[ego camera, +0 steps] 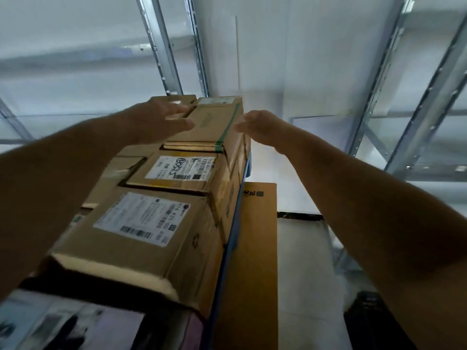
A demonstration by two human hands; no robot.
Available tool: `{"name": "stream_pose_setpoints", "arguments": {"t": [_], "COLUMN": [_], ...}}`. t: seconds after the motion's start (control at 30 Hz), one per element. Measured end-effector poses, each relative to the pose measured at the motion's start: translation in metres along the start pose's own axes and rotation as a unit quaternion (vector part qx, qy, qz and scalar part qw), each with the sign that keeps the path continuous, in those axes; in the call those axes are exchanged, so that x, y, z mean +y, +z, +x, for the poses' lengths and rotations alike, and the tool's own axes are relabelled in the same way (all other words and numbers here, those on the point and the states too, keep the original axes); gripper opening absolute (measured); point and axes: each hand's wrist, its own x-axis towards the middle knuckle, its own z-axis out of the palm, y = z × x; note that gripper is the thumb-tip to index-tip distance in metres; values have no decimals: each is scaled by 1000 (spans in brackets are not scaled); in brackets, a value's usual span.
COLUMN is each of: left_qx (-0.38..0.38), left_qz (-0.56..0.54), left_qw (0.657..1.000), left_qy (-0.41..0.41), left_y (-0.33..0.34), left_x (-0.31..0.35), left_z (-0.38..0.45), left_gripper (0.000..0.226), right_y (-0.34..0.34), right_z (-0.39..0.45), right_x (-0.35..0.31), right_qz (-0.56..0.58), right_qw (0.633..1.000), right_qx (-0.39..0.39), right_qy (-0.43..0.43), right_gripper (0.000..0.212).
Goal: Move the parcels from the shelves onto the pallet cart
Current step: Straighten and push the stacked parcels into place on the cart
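Observation:
A stack of cardboard parcels fills the middle of the view. On top at the far end lies a brown parcel with a green strap (pixel 214 122). My left hand (pixel 164 117) hovers over its left side with fingers spread and straight, thumb towards the parcel. My right hand (pixel 257 125) is just off its right edge, fingers relaxed, holding nothing. Closer to me lie a parcel with a handwritten label (pixel 182 173) and a larger parcel with a white shipping label (pixel 151 238). A blue edge (pixel 236 223) of the pallet cart runs along the stack's right side.
A tall flat cardboard box (pixel 255 261) stands right of the blue edge. Metal shelf uprights (pixel 164 46) rise behind the stack, and more metal racking (pixel 409 109) stands at the right. A printed package (pixel 63 324) lies at the bottom left, a dark object (pixel 371 322) at the bottom right.

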Motion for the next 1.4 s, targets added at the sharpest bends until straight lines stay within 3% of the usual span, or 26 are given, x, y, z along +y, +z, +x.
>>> {"name": "stream_pose_setpoints", "arguments": {"t": [0.17, 0.37, 0.5, 0.67, 0.83, 0.93, 1.03, 1.17, 1.4], "left_qx": [-20, -7, 18, 68, 175, 209, 216, 222, 231], "left_qz": [25, 27, 23, -30, -61, -64, -60, -59, -55], "left_qw": [999, 997, 998, 996, 982, 973, 968, 959, 955], "left_qy": [29, 70, 57, 39, -31, -81, -117, -169, -177], "left_y": [-3, -11, -12, -11, 9, 21, 31, 41, 43], "left_x": [-9, -16, -30, -28, -14, -9, -7, -17, -49], "left_z": [-60, -122, -155, -207, -288, -338, -379, -409, -431], "left_gripper": [60, 84, 67, 53, 57, 65, 71, 62, 64], "right_y": [20, 45, 60, 75, 104, 128, 153, 178, 206], "right_z": [-60, -120, -144, -184, -251, -291, -318, -338, -339], "right_x": [-40, -57, -67, -91, -99, -103, -108, -119, -137], "right_qz": [-92, -54, -43, -57, -167, -197, -181, -177, -224], "right_qw": [995, 998, 999, 997, 981, 969, 966, 962, 954], "right_qx": [29, 29, 12, 13, 81, 117, 125, 125, 108], "right_qy": [7, -25, -23, -41, -63, -95, -131, -167, -169], "right_gripper": [36, 42, 49, 40, 58, 56, 53, 52, 56]}}
